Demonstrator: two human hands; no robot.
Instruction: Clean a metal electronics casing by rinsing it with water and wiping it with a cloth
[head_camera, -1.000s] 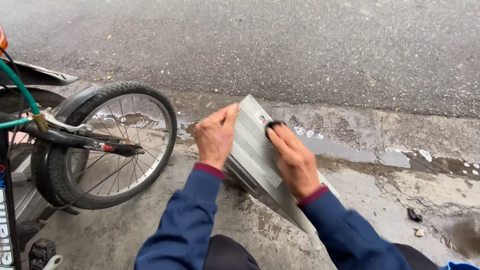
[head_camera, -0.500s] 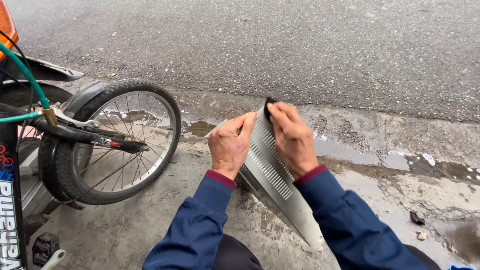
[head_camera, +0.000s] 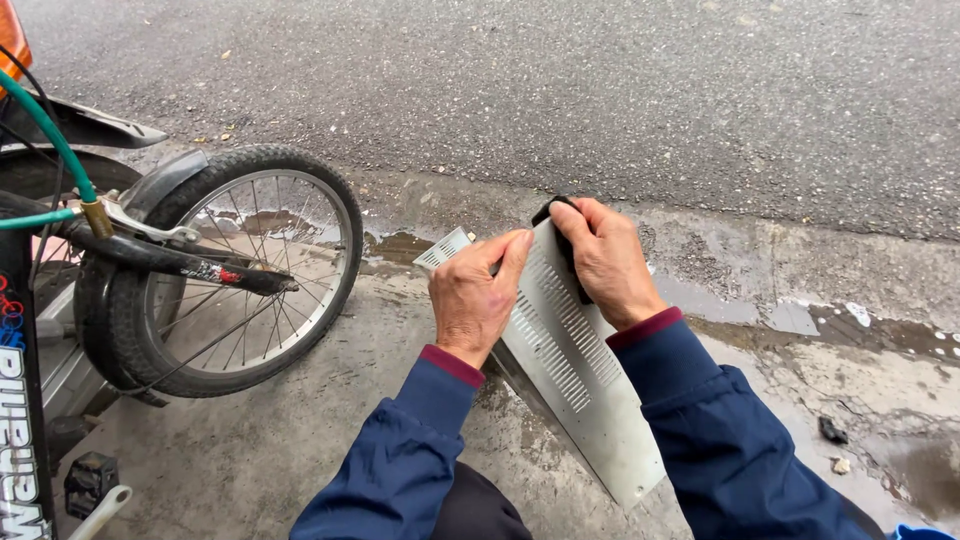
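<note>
A long grey metal panel (head_camera: 585, 395) with rows of vent slots stands on edge on the wet concrete, tilted toward me. My left hand (head_camera: 478, 296) grips its left side near the upper corner. At the panel's top edge my right hand (head_camera: 603, 260) presses a small black piece (head_camera: 560, 225), partly hidden under the fingers. Both sleeves are dark blue with maroon cuffs.
A small bicycle wheel (head_camera: 232, 270) with spokes and a black tyre stands at the left, with a green hose (head_camera: 50, 130) above it. A puddle (head_camera: 790, 315) runs along the kerb; the asphalt road (head_camera: 600, 90) lies beyond. Pebbles (head_camera: 833, 432) lie at right.
The panel has been turned from lying broad and flat toward standing more on edge. Both hands have shifted up toward its top, the right hand sliding the black piece to the upper edge.
</note>
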